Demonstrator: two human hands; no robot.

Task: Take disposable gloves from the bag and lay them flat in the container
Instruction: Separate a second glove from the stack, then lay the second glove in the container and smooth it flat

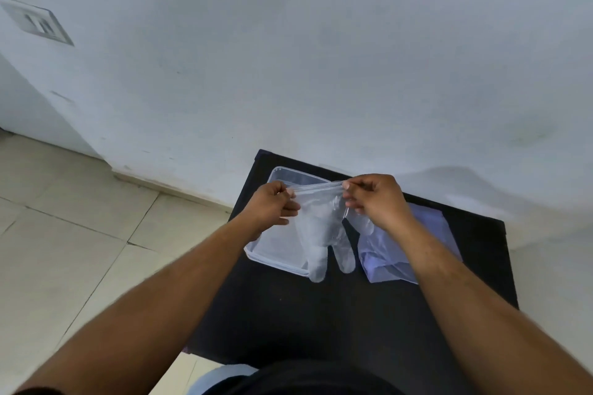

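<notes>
Glove (324, 228) out of bag (426, 234), stretched by cuff between left hand (276, 205) and right hand (375, 199), both pinching. Hangs over container (282, 253); laying flat left.

Clear glove (324, 228) hangs stretched above clear container (272, 253), bag (430, 228) beside.

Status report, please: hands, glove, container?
Left hand and right hand pinch glove cuff, stretched between them. Glove hangs over container, not laid yet. Bag lies right of container. Nothing in the way.
</notes>
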